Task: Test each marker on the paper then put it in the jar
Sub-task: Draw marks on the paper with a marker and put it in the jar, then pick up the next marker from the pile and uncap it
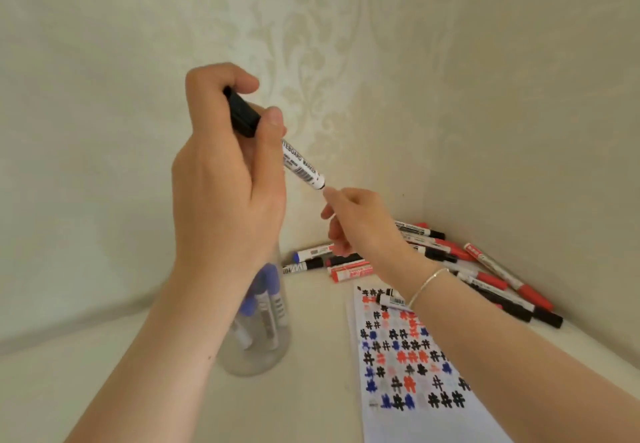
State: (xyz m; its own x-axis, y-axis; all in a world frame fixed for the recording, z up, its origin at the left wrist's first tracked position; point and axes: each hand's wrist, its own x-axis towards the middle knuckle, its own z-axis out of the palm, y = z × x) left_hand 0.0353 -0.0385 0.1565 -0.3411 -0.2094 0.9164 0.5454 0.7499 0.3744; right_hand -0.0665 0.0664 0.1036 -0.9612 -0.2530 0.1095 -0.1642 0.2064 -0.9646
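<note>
Blue markers (263,290) already fill your jar (258,345), your left hand (221,179) grips a black marker (277,141) above it, right hand (360,224) loosely curled, many untested markers (485,269) remain beside the paper (408,366).

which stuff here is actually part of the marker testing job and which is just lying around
Part of the job:
black-capped marker held in the left hand
right hand at the marker's end
glass jar with markers in it
paper covered in test marks
pile of markers in the corner

Just there:
bracelet
patterned wall
</note>
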